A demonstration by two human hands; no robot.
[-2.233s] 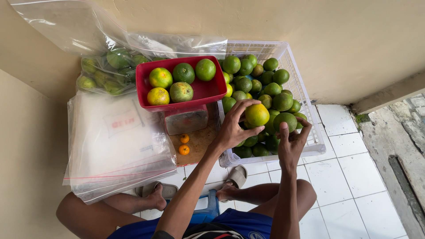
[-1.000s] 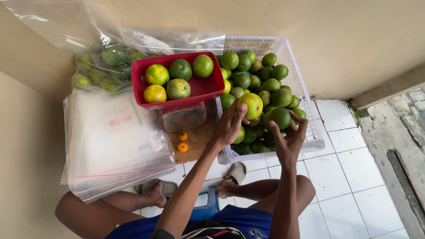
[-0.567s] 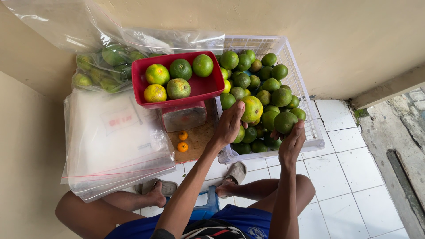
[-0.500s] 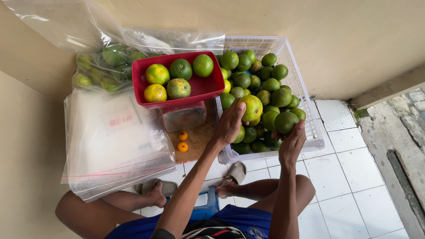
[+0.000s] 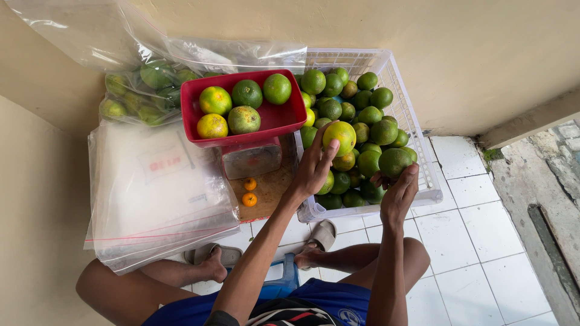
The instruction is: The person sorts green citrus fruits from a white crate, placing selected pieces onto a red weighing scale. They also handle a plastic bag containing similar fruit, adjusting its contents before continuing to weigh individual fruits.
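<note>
My left hand [image 5: 312, 172] grips a yellow-green orange [image 5: 339, 136] over the white plastic crate [image 5: 417, 127], which is full of green oranges. To its right, my right hand [image 5: 399, 196] is closed on a green orange [image 5: 396, 162] at the near right side of the pile. A red tray [image 5: 284, 118] with several oranges sits on a small scale [image 5: 251, 160] just left of the crate.
A stack of clear plastic bags [image 5: 157, 193] lies at the left. A filled bag of green oranges [image 5: 142, 90] leans on the wall behind it. Two tiny orange fruits [image 5: 249, 192] rest on a wooden board. My legs and sandals are on the white tile floor [image 5: 465, 241].
My right hand, empty with fingers spread before, has reached into the crate and closed on a green orange. My left hand keeps its yellow-green orange, slightly lower over the pile.
</note>
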